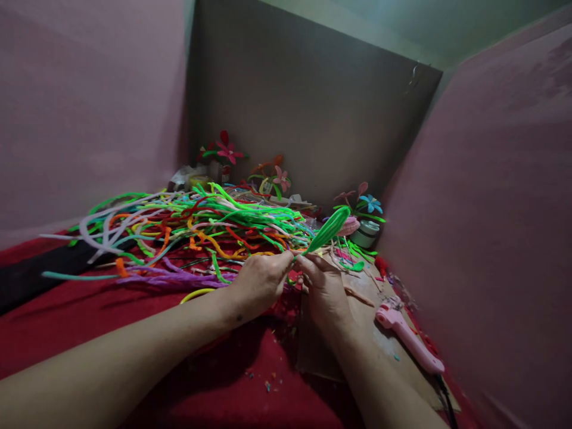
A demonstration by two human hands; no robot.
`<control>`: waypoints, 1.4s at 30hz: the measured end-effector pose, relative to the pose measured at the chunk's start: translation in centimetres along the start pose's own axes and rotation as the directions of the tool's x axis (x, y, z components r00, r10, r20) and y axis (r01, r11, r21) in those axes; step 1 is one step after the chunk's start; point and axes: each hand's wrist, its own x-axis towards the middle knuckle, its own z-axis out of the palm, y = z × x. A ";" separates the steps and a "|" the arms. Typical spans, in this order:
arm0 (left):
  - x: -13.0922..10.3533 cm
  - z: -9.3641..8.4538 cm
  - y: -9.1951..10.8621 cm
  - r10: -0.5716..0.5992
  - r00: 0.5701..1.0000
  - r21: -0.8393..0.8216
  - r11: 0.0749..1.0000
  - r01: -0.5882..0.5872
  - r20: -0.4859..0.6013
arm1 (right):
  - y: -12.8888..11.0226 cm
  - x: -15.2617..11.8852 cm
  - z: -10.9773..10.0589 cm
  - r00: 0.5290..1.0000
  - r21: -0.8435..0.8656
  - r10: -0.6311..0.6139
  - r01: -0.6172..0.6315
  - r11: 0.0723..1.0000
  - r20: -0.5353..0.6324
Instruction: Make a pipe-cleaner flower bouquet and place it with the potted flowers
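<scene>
A green leaf made of pipe cleaners (329, 230) points up and to the right from between my two hands. My left hand (263, 279) pinches the lower end of the leaf, its fingers mostly turned away from view. Close beside it, my right hand (325, 292) is also closed on the leaf's base, thumb and finger together. Just beyond the hands lies a large heap of pipe cleaners (232, 214) in green, white, orange, red and purple. Behind the leaf shows a pink pipe-cleaner piece (350, 226), partly hidden.
A pink hot glue gun (411, 338) with a black cord rests on a cardboard sheet (379, 357) at right. Finished pipe-cleaner flowers (229, 149) stand along the back, near a small grey container (367, 233). A black strip (44, 271) lies left on the red cloth (214, 381).
</scene>
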 end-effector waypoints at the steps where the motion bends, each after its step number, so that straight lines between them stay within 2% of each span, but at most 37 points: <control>1: 0.2 -0.2 0.1 -0.029 1.000 -0.081 0.996 0.029 0.001 | 0.0 0.0 0.0 1.000 0.007 0.001 -0.001 1.000 0.015; 3: 0.5 -0.7 0.3 -0.136 0.988 -0.331 0.931 0.154 0.077 | 0.0 0.2 -0.1 0.999 0.042 0.020 -0.021 0.999 0.038; 4: 0.7 -0.9 0.4 -0.190 0.970 -0.466 0.852 0.241 0.154 | 0.0 0.3 -0.1 0.998 0.063 0.035 -0.038 0.997 0.054; 6: 1.0 -1.3 0.4 -0.239 0.915 -0.665 0.630 0.401 0.325 | 0.0 0.5 -0.2 0.995 0.098 0.057 -0.065 0.993 0.087; 9: 1.2 -1.4 0.2 -0.213 0.856 -0.783 0.346 0.517 0.471 | 0.1 0.7 -0.5 0.990 0.127 0.055 -0.071 0.989 0.126; 12: 1.2 -1.3 -0.1 -0.136 0.836 -0.822 0.153 0.549 0.532 | -0.1 0.9 -0.6 0.992 0.118 0.021 -0.037 0.992 0.127; 14: 1.2 -1.3 -0.3 -0.074 0.834 -0.832 0.065 0.550 0.546 | -0.3 0.9 -0.6 0.991 0.109 0.018 -0.032 0.994 0.134; 17: 1.1 -1.1 -0.6 0.005 0.827 -0.827 -0.026 0.562 0.562 | -0.8 0.8 -0.5 0.983 0.154 0.064 -0.091 0.984 0.172; 21: 1.0 -0.8 -1.1 0.090 0.810 -0.803 -0.108 0.587 0.580 | -1.3 0.5 -0.4 0.960 0.228 0.140 -0.196 0.954 0.242; 23: 0.9 -0.7 -1.2 0.118 0.813 -0.804 -0.123 0.582 0.571 | -1.3 0.5 -0.5 0.960 0.219 0.133 -0.188 0.958 0.246; 25: 1.0 -0.7 -1.1 0.129 0.818 -0.814 -0.094 0.573 0.561 | -1.0 0.6 -0.5 0.972 0.195 0.096 -0.139 0.971 0.216; 27: 1.0 -0.8 -0.7 0.078 0.829 -0.832 0.017 0.555 0.554 | -0.6 0.7 -0.5 0.985 0.175 0.053 -0.083 0.981 0.166; 28: 1.0 -0.8 -0.5 0.028 0.838 -0.834 0.114 0.539 0.545 | -0.4 0.7 -0.5 0.990 0.161 0.038 -0.059 0.985 0.133; 30: 0.9 -0.7 -0.1 -0.108 0.885 -0.794 0.403 0.456 0.453 | 0.0 0.7 -0.4 0.998 0.113 0.009 -0.017 0.993 0.064; 32: 0.6 -0.3 0.2 -0.180 0.957 -0.610 0.740 0.283 0.227 | 0.2 0.5 -0.3 0.999 0.057 -0.036 0.035 0.998 0.008; 33: 0.4 -0.1 0.2 -0.158 0.982 -0.468 0.864 0.188 0.103 | 0.3 0.4 -0.2 0.998 0.027 -0.064 0.064 0.998 -0.008; 34: 0.1 0.2 0.2 -0.114 0.993 -0.325 0.939 0.110 0.005 | 0.3 0.2 -0.1 0.995 0.003 -0.095 0.095 0.995 -0.019; 36: -0.2 0.6 0.1 -0.037 0.996 -0.137 0.990 0.027 -0.075 | 0.2 0.1 0.0 0.990 -0.032 -0.140 0.139 0.990 -0.031; 38: -0.2 0.6 0.0 -0.030 0.996 -0.122 0.992 0.020 -0.078 | 0.2 0.0 0.1 0.990 -0.044 -0.136 0.135 0.990 -0.036; 40: 0.0 0.3 0.1 -0.091 0.995 -0.255 0.964 0.076 -0.047 | 0.1 0.0 0.1 0.995 -0.029 -0.098 0.098 0.995 -0.016; 42: 0.4 -0.2 0.3 -0.198 0.977 -0.483 0.850 0.210 0.075 | 0.1 0.1 0.1 0.998 -0.013 -0.056 0.057 0.998 0.031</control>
